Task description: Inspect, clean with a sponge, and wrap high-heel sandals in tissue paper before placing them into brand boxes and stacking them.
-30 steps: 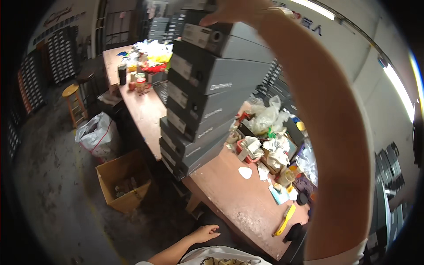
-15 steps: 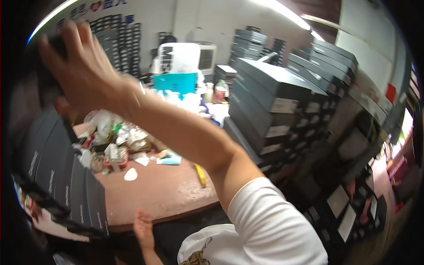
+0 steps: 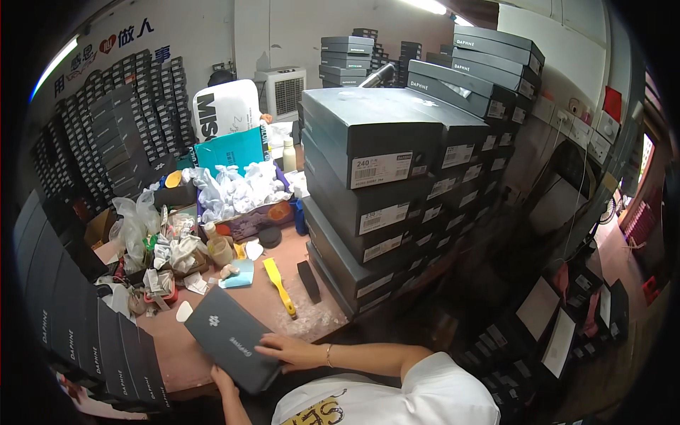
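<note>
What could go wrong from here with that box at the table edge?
The dark grey box overhangs the table edge, steadied only by the right hand and left hand; it might slip off. The tall box stack beside it could topple if bumped. The yellow scraper lies close by.

Flat rectangular cardboard shoe box lid (image 3: 232, 338): dark grey, marked with a small white flower emblem and pale lettering.
Wooden desk (image 3: 255, 297): reddish brown, dusted with whitish specks at the front.
Plastic-handled brush (image 3: 279, 285): bright yellow.
Stacked rectangular cardboard shoe boxes (image 3: 375, 184): dark grey, each fitted with a white printed end label.
Crumpled plastic bags (image 3: 237, 188): translucent white.
Glossy paper carrier bag (image 3: 230, 152): teal.
Large padded sack (image 3: 227, 110): white with bold black letters.
Short-sleeved T-shirt (image 3: 397, 397): white, printed with yellow and black lettering.
Thin wrist bracelet (image 3: 328, 354): gold.
Small folded cloth (image 3: 241, 276): light blue.
</note>
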Action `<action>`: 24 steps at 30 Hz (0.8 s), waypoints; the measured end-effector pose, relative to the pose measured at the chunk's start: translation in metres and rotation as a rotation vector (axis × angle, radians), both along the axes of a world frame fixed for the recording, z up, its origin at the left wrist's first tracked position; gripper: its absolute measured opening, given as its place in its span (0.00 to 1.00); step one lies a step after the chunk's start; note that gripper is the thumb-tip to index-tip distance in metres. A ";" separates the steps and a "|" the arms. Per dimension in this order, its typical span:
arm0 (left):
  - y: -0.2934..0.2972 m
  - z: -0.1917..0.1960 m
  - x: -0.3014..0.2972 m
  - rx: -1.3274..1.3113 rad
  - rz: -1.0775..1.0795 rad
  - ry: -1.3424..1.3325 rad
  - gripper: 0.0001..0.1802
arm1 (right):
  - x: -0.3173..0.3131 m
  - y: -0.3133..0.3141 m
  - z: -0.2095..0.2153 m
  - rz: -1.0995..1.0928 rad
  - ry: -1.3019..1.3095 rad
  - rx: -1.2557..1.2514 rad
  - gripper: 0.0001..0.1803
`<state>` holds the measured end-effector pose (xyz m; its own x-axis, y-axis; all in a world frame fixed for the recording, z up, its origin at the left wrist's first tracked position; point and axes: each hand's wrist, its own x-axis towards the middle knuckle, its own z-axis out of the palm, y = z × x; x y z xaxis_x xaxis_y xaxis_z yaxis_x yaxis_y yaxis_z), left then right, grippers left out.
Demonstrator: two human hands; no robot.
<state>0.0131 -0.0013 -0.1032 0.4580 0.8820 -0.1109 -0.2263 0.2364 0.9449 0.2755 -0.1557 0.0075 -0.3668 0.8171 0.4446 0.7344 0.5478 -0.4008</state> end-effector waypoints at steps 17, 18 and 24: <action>0.001 0.058 0.021 -0.492 0.114 -0.276 0.34 | 0.062 0.044 -0.008 -0.308 1.570 -1.178 0.18; -0.007 0.073 0.021 -0.500 0.105 -0.275 0.35 | 0.061 0.039 0.003 -0.311 1.676 -1.131 0.16; -0.012 0.171 -0.023 0.202 0.340 0.113 0.42 | -0.004 0.070 0.073 -0.260 2.077 -0.693 0.29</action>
<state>-0.0098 -0.0138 0.0679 0.1315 0.9902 0.0474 -0.1518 -0.0272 0.9880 0.2717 -0.0859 0.0807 0.2157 0.9124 -0.3480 -0.8537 0.0032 -0.5207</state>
